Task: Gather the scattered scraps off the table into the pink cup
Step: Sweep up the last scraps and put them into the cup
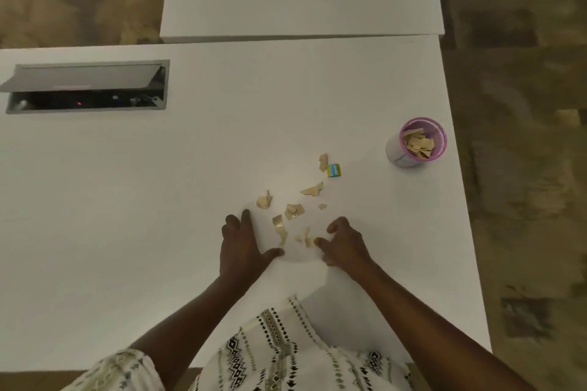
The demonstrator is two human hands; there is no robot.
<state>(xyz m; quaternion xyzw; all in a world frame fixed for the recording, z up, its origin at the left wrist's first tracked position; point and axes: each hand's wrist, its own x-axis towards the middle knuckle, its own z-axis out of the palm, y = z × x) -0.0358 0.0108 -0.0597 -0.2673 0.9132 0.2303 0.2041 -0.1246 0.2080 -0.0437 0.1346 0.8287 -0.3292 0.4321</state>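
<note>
Head view shows the scraps (pixel 293 209) lying loose on the white table (pixel 158 200), spread in a thin scatter toward its right edge and a little in from the near edge, with a small blue-and-yellow block (pixel 334 170) among the farthest of them. They look like thin, curled tan pieces, so they are probably very light and springy, apt to skid or flip when pushed and too flat to lift easily one by one; sweeping them together into a heap and then pinching the heap from both sides seems the surest hold. The pink cup (pixel 416 144) stands upright near the right edge, well apart from the scatter, and already has similar pieces inside. The left hand (pixel 241 246) rests on the table at the scatter's left side, fingers spread and thumb out toward the scraps, holding nothing. The right hand (pixel 343 246) sits at the nearest scraps with fingers curled, its fingertips touching or pinching a small piece; whether that piece is really gripped cannot be told from here. Between the two hands lie a few of the nearest scraps.
</note>
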